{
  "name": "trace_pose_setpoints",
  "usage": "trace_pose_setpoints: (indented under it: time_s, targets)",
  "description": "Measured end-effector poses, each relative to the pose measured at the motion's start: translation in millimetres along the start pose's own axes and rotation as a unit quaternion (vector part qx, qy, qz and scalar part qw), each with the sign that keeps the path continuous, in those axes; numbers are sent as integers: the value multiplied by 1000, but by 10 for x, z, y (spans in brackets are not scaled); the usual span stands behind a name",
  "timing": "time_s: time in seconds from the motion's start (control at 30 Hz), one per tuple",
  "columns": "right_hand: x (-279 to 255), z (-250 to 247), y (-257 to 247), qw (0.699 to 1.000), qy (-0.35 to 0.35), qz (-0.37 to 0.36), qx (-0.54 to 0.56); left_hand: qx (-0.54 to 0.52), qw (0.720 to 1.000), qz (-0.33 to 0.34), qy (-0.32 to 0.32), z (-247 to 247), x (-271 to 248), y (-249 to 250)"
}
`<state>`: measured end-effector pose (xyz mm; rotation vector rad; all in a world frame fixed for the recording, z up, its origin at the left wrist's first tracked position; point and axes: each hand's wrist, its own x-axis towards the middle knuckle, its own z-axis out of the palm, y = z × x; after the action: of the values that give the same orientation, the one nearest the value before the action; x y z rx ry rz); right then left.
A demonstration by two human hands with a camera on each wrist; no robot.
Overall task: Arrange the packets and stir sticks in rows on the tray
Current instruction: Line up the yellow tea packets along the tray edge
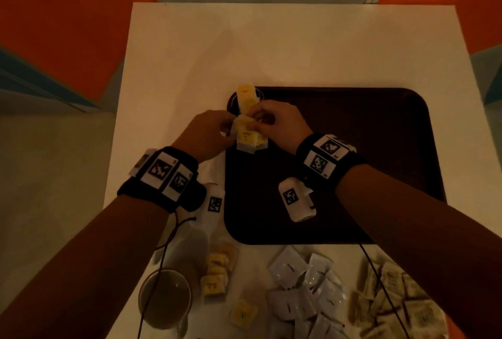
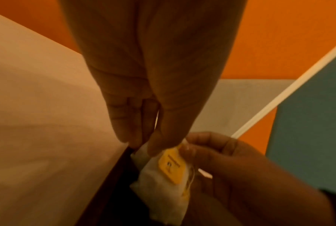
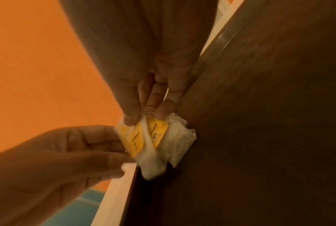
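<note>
Dark brown tray (image 1: 366,148) holds one yellow-tagged tea bag (image 1: 245,95) at its far-left corner. Both hands, left hand (image 1: 206,132) and right hand (image 1: 279,124), pinch a tea bag bundle (image 1: 248,137) just nearer. Only the right wrist view shows two yellow tags (image 3: 143,136).

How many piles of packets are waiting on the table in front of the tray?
3: yellow-tagged packets beside the glass, white packets in the middle, tan packets on the right. A loose yellow packet lies apart, and more may be hidden.

You can't read the print on the yellow-tagged packets (image 1: 247,136); your fingers hide their upper edges, the glass (image 1: 165,299) and white packets (image 1: 304,298) blur, the bottom edge cutting the pile
</note>
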<state>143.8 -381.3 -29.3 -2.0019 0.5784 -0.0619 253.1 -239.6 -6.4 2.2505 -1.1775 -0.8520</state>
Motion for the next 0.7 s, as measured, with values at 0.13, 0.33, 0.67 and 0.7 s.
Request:
trace_pose_setpoints:
  time_s: [0.13, 0.33, 0.67, 0.7]
  targets:
    - [-123, -44, 83, 997, 40, 20, 61, 29, 998, -4, 63, 146, -18, -16]
    - [-404, -121, 265, 994, -7, 106, 36, 29, 997, -38, 55, 209, -22, -37]
    - [-466, 230, 179, 990, 71, 101, 63, -14, 994, -64, 93, 276, -17, -60]
    - [-475, 237, 170, 990, 72, 99, 67, -16, 994, -62, 89, 270, -19, -62]
